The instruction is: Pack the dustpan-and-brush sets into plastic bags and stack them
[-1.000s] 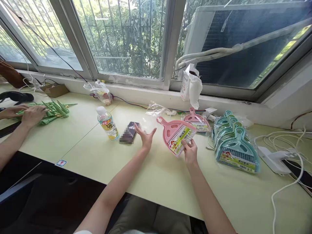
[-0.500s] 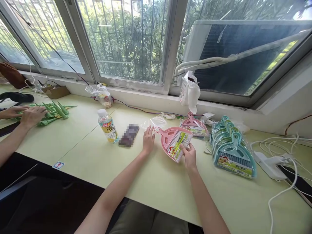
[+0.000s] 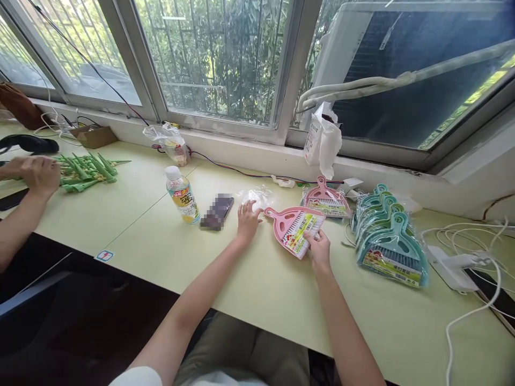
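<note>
My right hand (image 3: 321, 251) grips the lower right edge of a pink dustpan-and-brush set (image 3: 281, 228), with the thumb over its printed card. The set's white bristles and yellow-green label face up, and its handle points left. Just left of that handle is my left hand (image 3: 248, 222), fingers spread and holding nothing I can see. A crumpled clear plastic bag (image 3: 257, 195) lies on the table behind my left fingers. Another pink set (image 3: 326, 201), wrapped in clear film, lies behind the held one. Several wrapped teal and green sets (image 3: 396, 249) stand in an overlapping row to the right.
A drink bottle (image 3: 182, 195) and a phone (image 3: 217, 212) stand and lie left of my left hand. At the far right are a white power strip (image 3: 450, 268) and loose cables. Another person's hands (image 3: 40, 174) are beside green pointed pieces (image 3: 90, 169) at the left.
My left hand has come off the pink set's handle, its fingers now raised and spread. The right hand keeps its grip. The other person's hands shifted left, and the view tilted slightly.
</note>
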